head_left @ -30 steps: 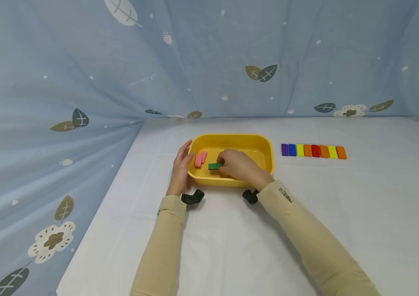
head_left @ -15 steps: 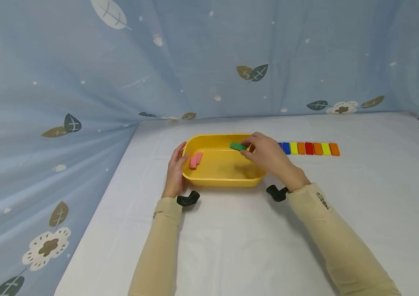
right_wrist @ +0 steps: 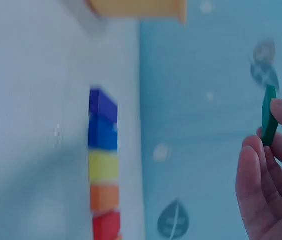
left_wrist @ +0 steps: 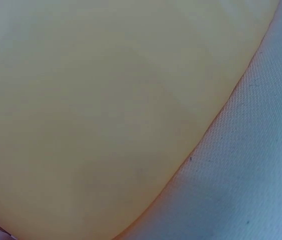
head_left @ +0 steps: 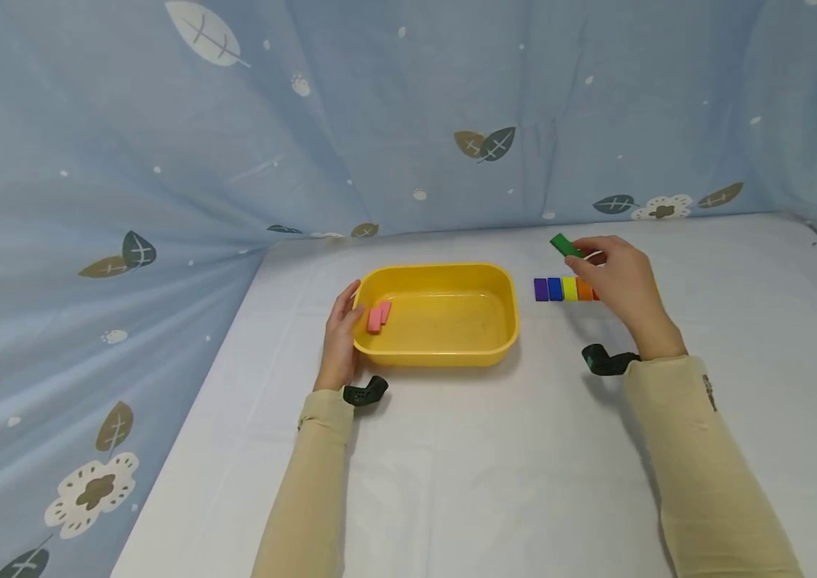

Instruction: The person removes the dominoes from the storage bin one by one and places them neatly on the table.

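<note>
My right hand (head_left: 621, 281) pinches a green domino block (head_left: 567, 246) between thumb and fingers, up above the table and beyond a row of coloured blocks. In the right wrist view the green block stands on edge between the fingertips. Below the hand lie a purple block (head_left: 541, 290), a blue block (head_left: 556, 289), a yellow block (head_left: 570, 289) and an orange block (head_left: 584, 289); the hand hides the row's right part. My left hand (head_left: 339, 341) grips the left side of a yellow tray (head_left: 437, 359), thumb at its rim. Pink blocks (head_left: 375, 320) lie inside at the left.
A white cloth (head_left: 481, 466) covers the table. Behind it hangs a blue patterned curtain (head_left: 351, 104), which also runs along the left side. The tray's wall (left_wrist: 105, 110) fills most of the left wrist view.
My right hand has lifted the green domino block out of the tray and carried it right, over the row. The left hand stays at the tray; the view has shifted slightly.
</note>
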Demonstrator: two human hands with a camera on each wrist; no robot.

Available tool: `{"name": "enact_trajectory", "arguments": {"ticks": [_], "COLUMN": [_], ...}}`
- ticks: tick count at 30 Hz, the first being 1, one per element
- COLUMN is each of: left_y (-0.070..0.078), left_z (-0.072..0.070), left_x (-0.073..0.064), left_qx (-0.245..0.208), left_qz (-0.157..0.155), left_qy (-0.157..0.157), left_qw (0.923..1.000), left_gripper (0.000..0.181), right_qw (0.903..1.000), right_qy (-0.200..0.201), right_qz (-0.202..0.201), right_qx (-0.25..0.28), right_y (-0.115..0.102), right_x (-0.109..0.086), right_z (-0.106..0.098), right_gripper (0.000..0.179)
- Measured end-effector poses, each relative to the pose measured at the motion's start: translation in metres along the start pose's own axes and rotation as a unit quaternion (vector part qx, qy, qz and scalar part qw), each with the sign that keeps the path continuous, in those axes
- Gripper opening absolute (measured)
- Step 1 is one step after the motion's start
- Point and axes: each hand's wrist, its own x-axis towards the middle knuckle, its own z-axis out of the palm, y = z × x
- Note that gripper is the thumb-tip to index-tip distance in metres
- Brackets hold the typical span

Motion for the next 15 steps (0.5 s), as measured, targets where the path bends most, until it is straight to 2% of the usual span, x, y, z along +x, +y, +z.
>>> {"name": "enact_trajectory", "arguments": {"ticks": [2,5,9,15], "left_y": [-0.001,0.006,0.017,0.018], "left_z": [0.000,0.002,0.005,0.004], "left_x": [0.000,-0.005,-0.011,-0.012], "left_qx": [0.003,0.011,0.014,0.006], "left_qz": [-0.002,-0.007,-0.008,-0.003], "left_qy": [0.001,-0.006,-0.018,-0.025], "left_qw": [1.0000,0.9999,0.9997,0.9997], "left_gripper": [0.041,0.043,0.045,0.045], "right_qw": [0.9996,0.9965,0.9871,0.9737], "right_qy": [0.009,0.020,0.041,0.069], "right_qz": [0.026,0.070,0.128,0.185], "right_qx": [0.009,0.040,0.087,0.113], "right_y": [0.011,0.027,0.046,0.085], "right_x": [0.002,0.002,0.001,0.004], "right_z": [-0.006,-0.014,-0.023,-0.029], "right_gripper": [0.057,0.062,0.065,0.067]}}
